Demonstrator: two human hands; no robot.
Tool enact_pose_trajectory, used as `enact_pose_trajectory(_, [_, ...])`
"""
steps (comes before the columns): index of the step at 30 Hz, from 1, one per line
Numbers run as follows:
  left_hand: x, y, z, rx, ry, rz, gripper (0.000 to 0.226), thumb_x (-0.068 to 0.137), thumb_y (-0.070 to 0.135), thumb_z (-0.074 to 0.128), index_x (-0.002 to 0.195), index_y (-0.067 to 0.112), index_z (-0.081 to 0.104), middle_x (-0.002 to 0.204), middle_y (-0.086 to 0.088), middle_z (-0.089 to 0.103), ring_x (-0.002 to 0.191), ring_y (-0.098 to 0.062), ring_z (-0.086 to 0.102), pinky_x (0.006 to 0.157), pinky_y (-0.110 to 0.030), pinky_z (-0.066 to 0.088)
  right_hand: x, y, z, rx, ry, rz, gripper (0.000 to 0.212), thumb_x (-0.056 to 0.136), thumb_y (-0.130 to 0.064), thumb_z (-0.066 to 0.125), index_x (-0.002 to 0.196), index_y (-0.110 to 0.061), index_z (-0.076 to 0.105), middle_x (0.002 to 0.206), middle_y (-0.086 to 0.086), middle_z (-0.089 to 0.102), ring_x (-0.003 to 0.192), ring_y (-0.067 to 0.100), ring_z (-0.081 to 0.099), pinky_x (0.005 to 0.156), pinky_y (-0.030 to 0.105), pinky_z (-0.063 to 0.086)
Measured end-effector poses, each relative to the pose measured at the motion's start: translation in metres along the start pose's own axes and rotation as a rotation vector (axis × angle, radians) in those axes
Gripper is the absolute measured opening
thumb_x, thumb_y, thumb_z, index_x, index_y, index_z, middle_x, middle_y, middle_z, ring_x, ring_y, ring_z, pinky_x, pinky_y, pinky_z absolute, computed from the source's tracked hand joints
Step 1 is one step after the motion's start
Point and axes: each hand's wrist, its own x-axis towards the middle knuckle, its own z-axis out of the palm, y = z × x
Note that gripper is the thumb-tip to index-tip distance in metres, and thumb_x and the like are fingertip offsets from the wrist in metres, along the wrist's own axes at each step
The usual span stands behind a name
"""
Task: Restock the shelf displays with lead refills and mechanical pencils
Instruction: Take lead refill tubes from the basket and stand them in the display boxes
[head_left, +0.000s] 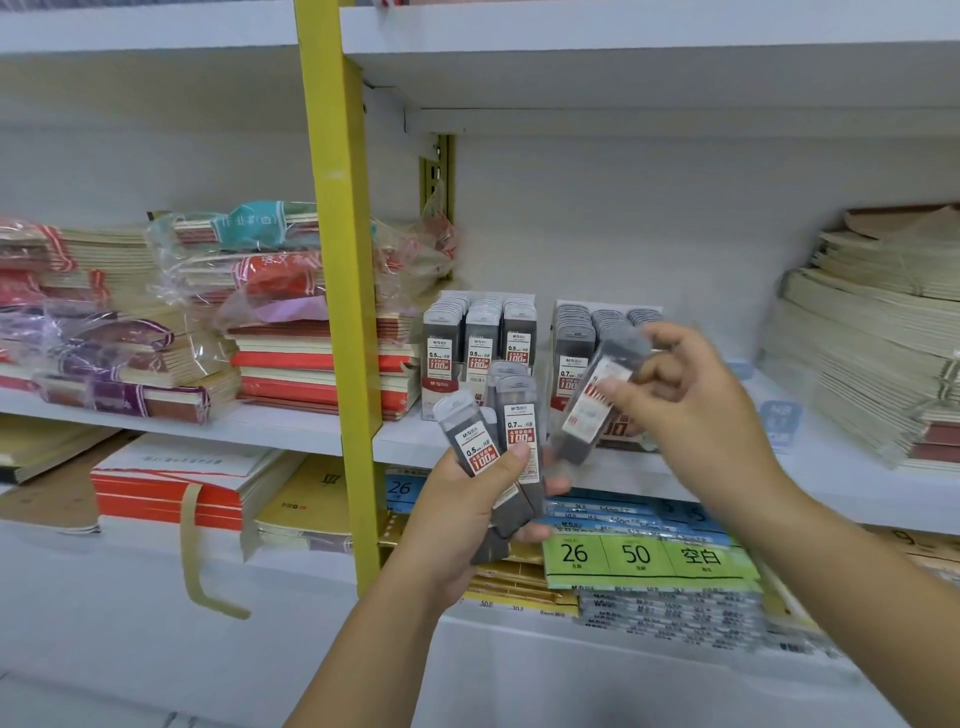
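right hand pinches one blurred, probably 0.7, lead case; left hand grips spares; check label before slotting into display box.

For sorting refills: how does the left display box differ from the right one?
The left display box shows 0.5 labels, the right display box 0.7. The left box's three front labels show; the right hand and its refill case hide most of the right box's. Both hold three rows of grey cases.

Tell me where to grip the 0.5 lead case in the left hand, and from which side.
The 0.5 lead case: pinch its clear top end from above. It sticks out free of the left hand, whose thumb covers the lower part.
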Motion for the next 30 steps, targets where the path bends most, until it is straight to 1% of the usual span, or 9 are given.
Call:
enact_pose_trajectory(6, [0.005,-0.001,-0.004,0.021,0.056,0.015,0.028,0.100,0.023,0.059,0.127,0.030,0.057,0.110,-0.002,0.077,0.099,-0.023,0.075,0.052,-0.029,0.061,0.038,-0.019,-0.036,-0.141,0.120,-0.232,0.041,0.085,-0.018,0.072,0.106,-0.044,0.047,0.092,-0.006,0.070,0.085,0.009,0.066,0.075,0.030,0.054])
enact_pose_trajectory(9, [0.005,-0.001,-0.003,0.031,0.052,0.025,0.027,0.100,0.023,0.059,0.125,0.033,0.057,0.109,-0.001,0.078,0.098,-0.023,0.076,0.052,-0.029,0.060,0.049,-0.015,-0.038,-0.218,0.093,-0.279,0.045,0.086,-0.017,0.072,0.114,-0.041,0.046,0.091,-0.009,0.068,0.085,0.005,0.064,0.074,0.022,0.050])
enact_pose_trajectory(13, [0.005,0.001,-0.003,0.043,0.048,0.027,0.027,0.100,0.023,0.058,0.124,0.035,0.056,0.108,0.000,0.078,0.098,-0.022,0.076,0.053,-0.029,0.061,0.053,-0.005,-0.034,-0.340,0.052,-0.316,0.048,0.087,-0.019,0.070,0.119,-0.044,0.043,0.087,-0.017,0.062,0.083,-0.005,0.060,0.068,0.004,0.044])
enact_pose_trajectory(15, [0.004,0.001,-0.003,0.044,0.044,0.023,0.027,0.101,0.023,0.058,0.124,0.036,0.055,0.109,0.000,0.078,0.097,-0.021,0.076,0.053,-0.028,0.061,0.053,0.001,-0.032,-0.383,0.032,-0.306,0.048,0.087,-0.021,0.069,0.124,-0.040,0.044,0.088,-0.018,0.060,0.086,-0.005,0.058,0.068,0.001,0.042])
enact_pose_trajectory(20, [0.005,0.001,-0.003,0.044,0.025,0.025,0.026,0.101,0.022,0.057,0.124,0.034,0.056,0.109,-0.002,0.077,0.099,-0.023,0.075,0.053,-0.028,0.060,0.048,0.018,-0.026,-0.460,-0.029,-0.237,0.050,0.086,-0.020,0.071,0.125,-0.038,0.047,0.088,-0.019,0.059,0.083,-0.004,0.057,0.067,0.007,0.042])
enact_pose_trajectory(22, [0.005,0.000,-0.002,0.041,0.017,0.024,0.027,0.100,0.022,0.058,0.125,0.033,0.056,0.110,-0.002,0.077,0.100,-0.023,0.075,0.053,-0.029,0.061,0.045,0.024,-0.023,-0.568,-0.020,-0.263,0.048,0.083,-0.021,0.073,0.125,-0.033,0.052,0.094,-0.022,0.051,0.091,0.000,0.052,0.076,0.017,0.041])
enact_pose_trajectory(24, [0.005,-0.001,-0.001,0.034,0.007,0.022,0.027,0.100,0.022,0.058,0.126,0.032,0.057,0.111,-0.003,0.077,0.102,-0.024,0.075,0.055,-0.030,0.062,0.044,0.028,-0.022,-0.652,0.000,-0.264,0.047,0.082,-0.023,0.074,0.125,-0.027,0.056,0.102,-0.012,0.043,0.104,0.008,0.044,0.085,0.025,0.037])
enact_pose_trajectory(27, [0.004,-0.001,0.001,0.044,-0.004,0.012,0.026,0.099,0.023,0.060,0.123,0.033,0.059,0.112,-0.001,0.077,0.103,-0.022,0.074,0.057,-0.031,0.062,0.041,0.028,-0.020,-0.703,-0.011,-0.202,0.046,0.086,-0.027,0.070,0.130,-0.024,0.057,0.107,-0.008,0.038,0.107,0.006,0.034,0.090,0.026,0.036])
enact_pose_trajectory(30, [0.003,0.000,0.005,0.073,-0.034,0.000,0.025,0.099,0.024,0.061,0.121,0.036,0.060,0.113,0.000,0.077,0.103,-0.021,0.074,0.059,-0.033,0.063,0.027,0.020,-0.016,-0.666,0.078,-0.286,0.037,0.091,-0.026,0.062,0.127,-0.019,0.059,0.106,-0.007,0.042,0.102,0.008,0.041,0.087,0.023,0.033])
